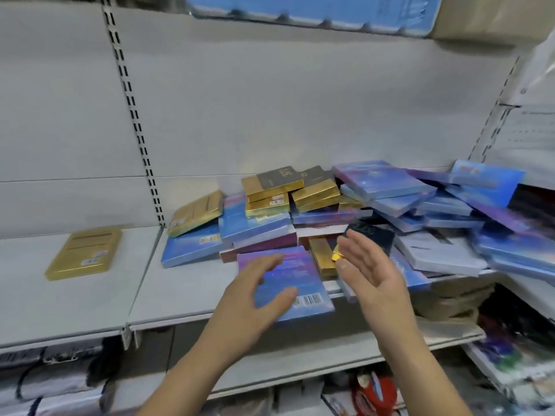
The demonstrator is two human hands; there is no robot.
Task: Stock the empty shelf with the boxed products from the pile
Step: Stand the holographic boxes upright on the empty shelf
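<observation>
Blue box [300, 271] at the front edge of the shelf [186, 289] looks light, stiff, slick; take its long edges; left hand [252, 298] splay-fingered over it; right hand [371, 274] straight-fingered, empty.

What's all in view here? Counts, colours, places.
shelf: one, pale grey, across the middle
lone gold box: one, gold, flat on the shelf's left section, apart from the pile
gold boxes: several, gold, some dark-faced, top centre of the pile
blue-purple boxes: many, shimmery blue and purple, pile's centre to right
front box: one, blue-purple with barcode, at the shelf's front edge
black box: one, black, low in the pile's middle
blue pack: one, blue, on the shelf above
lower-shelf goods: too blurred to count, white, dark, red, below
left hand: fingers spread over the front box
right hand: open, palm inward, holding nothing
</observation>
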